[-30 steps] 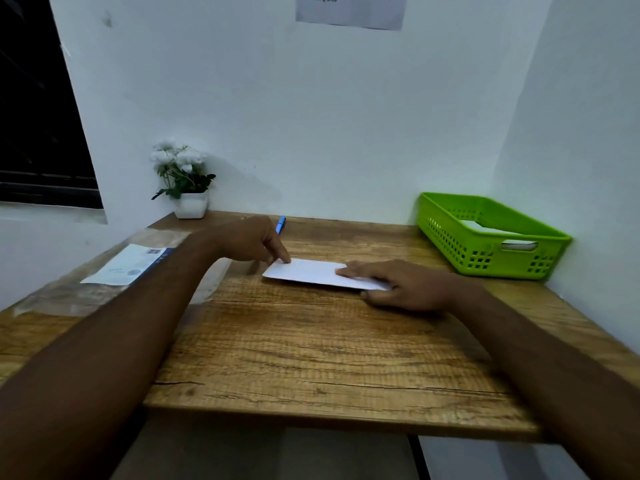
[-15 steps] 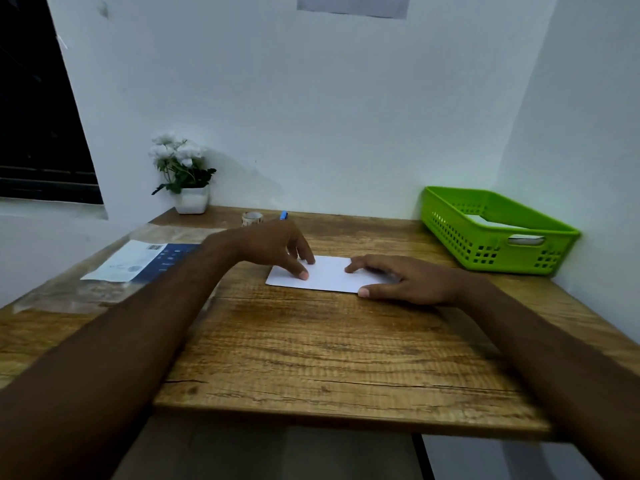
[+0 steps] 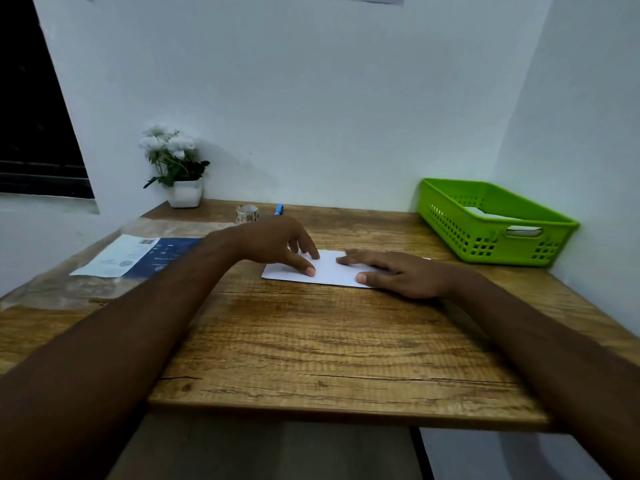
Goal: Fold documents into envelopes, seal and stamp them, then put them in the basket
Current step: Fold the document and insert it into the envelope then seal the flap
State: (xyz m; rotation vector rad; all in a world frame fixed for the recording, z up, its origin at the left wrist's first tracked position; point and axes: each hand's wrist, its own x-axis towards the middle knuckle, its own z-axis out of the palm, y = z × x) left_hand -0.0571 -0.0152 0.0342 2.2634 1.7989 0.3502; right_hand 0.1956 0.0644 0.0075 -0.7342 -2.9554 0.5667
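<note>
Since a second ago the left hand [image 3: 277,245] has slid inward along the white envelope [image 3: 329,270] — long axis left to right on the table [image 3: 311,341] — and, like the right hand [image 3: 398,273], presses it with flat, unclosed fingers, the green basket [image 3: 495,233] lying nearer the right.

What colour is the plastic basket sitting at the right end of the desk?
Bright lime green: the perforated plastic basket shows clearly in the head view.

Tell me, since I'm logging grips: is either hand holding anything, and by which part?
Nothing is gripped. Both the left hand and right hand press flat on the white envelope, left and right ends.
</note>
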